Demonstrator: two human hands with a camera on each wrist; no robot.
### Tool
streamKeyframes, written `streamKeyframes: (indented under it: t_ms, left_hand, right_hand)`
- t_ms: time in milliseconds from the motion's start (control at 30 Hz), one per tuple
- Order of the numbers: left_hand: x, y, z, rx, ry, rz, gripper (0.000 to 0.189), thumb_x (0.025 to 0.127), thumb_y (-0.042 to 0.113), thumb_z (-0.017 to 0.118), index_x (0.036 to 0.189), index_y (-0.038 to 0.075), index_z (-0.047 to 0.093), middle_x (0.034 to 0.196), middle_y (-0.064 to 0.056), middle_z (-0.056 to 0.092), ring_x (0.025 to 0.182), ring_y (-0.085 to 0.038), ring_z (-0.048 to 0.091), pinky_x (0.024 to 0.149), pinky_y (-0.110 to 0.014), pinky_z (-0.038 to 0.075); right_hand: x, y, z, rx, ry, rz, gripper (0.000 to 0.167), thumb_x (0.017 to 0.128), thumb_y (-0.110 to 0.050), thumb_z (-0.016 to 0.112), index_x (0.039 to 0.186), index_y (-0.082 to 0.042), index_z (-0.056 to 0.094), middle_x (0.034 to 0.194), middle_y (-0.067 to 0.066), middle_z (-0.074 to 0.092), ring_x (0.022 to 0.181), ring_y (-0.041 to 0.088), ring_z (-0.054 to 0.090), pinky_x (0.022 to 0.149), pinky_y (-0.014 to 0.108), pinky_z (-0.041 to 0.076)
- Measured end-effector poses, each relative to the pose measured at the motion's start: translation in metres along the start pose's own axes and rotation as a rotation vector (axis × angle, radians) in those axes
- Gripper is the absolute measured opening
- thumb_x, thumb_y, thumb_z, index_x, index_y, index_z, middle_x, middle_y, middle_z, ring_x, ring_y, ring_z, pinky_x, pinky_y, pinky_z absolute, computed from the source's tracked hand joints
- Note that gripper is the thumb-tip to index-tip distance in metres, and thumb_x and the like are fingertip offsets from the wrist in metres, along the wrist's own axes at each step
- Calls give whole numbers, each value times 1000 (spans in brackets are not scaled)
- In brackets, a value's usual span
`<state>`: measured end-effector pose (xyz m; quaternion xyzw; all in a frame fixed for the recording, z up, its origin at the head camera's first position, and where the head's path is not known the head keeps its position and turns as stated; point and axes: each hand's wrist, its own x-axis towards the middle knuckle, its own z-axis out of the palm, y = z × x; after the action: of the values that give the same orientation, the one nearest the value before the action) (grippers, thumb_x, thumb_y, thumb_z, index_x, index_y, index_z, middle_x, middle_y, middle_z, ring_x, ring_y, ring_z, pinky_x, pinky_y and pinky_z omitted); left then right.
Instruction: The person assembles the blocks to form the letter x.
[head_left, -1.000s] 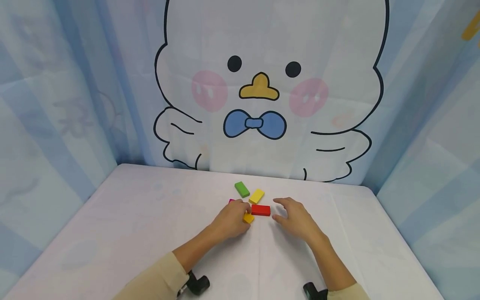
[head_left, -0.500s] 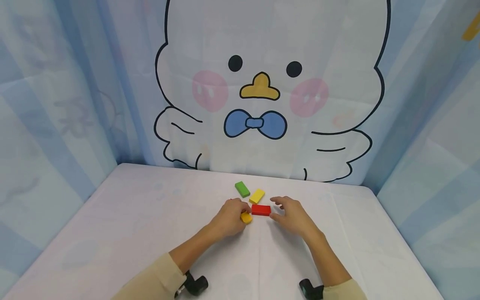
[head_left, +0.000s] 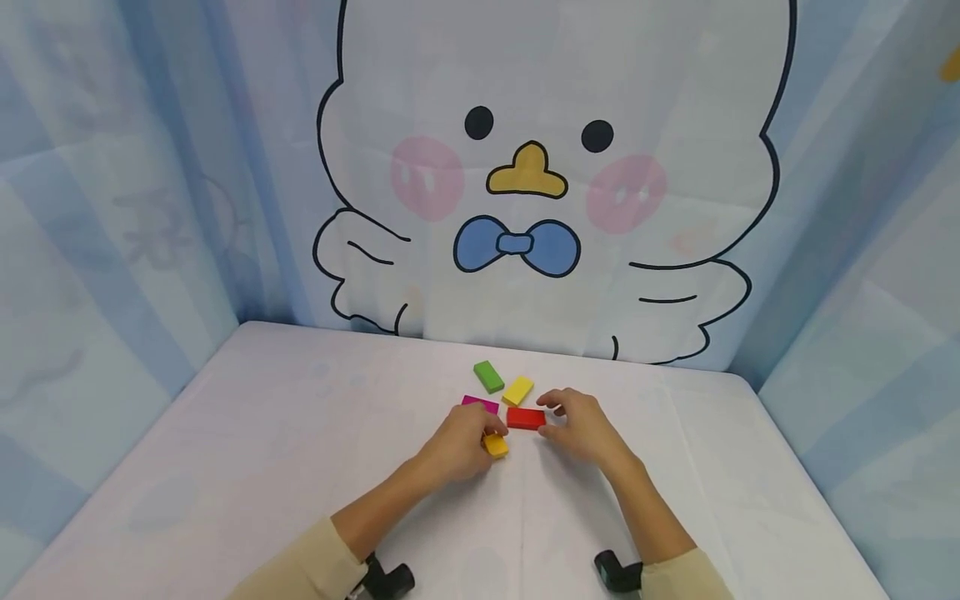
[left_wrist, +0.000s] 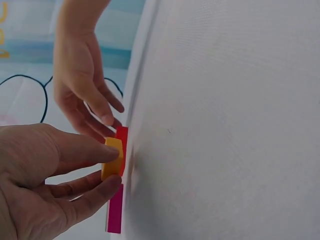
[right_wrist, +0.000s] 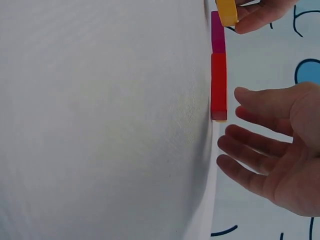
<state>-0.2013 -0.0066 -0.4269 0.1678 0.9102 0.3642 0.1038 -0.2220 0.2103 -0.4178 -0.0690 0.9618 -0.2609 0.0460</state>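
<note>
My left hand (head_left: pixel 459 442) pinches an orange-yellow block (head_left: pixel 497 447) between thumb and fingers, just on the near side of the other blocks. In the left wrist view that block (left_wrist: pixel 111 171) looks lifted off the white surface and overlaps a red block (left_wrist: pixel 124 134). Beyond the left fingers lies a magenta block (head_left: pixel 482 404), partly covered by the hand. The red block (head_left: pixel 527 418) lies flat to its right. My right hand (head_left: pixel 588 429) has relaxed, spread fingers and holds nothing; its thumb is right at the red block's right end.
A yellow block (head_left: pixel 518 390) and a green block (head_left: pixel 489 377) lie farther back on the white-covered table (head_left: pixel 262 433). Behind the table hangs a curtain (head_left: pixel 525 308) with a cartoon bird. Blue-and-white curtains (head_left: pixel 885 333) flank both sides.
My left hand draws the orange-yellow block slightly left and nearer to me, which uncovers more of the magenta block. My right hand has moved a little left, up to the red block.
</note>
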Motion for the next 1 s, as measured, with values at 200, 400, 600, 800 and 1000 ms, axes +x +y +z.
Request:
streamKeyframes:
  t_ms: [200,400,600,800,1000]
  left_hand:
    - [-3,0,3,7,4,8,32,82,5,86,113,9,78,102,-2,65,99,-17,59,83,-27,61]
    - [-8,1,7,-4,10,25,34,79,6,89,111,8,78,98,-2,65,95,-16,59,79,-25,61]
    - [-10,3,10,-7,-8,29,33,78,7,89,109,8,78,95,-1,64,92,-14,58,76,-22,60]
    - [-10,5,14,16,-15,42,32,79,10,89,109,9,77,93,1,63,90,-13,57,75,-20,58]
    - [-7,6,18,43,-2,64,29,80,12,90,106,9,78,92,1,63,88,-11,56,72,-17,55]
  right_hand:
    - [5,0,0,4,-5,-9,38,91,-9,78,128,-11,71,125,10,69,115,29,65,99,45,59]
    - [9,-1,1,15,-15,-4,37,90,-8,79,127,-11,72,122,8,70,112,27,65,98,44,59]
    - [11,-1,3,27,-21,8,35,90,-8,79,125,-10,73,120,8,70,110,27,65,99,44,58]
    - [14,-1,5,29,-21,18,33,90,-7,79,122,-12,75,116,7,70,109,27,63,100,45,58]
    - [17,-1,6,26,-25,23,32,89,-6,79,121,-12,76,114,8,70,108,26,63,100,45,58]
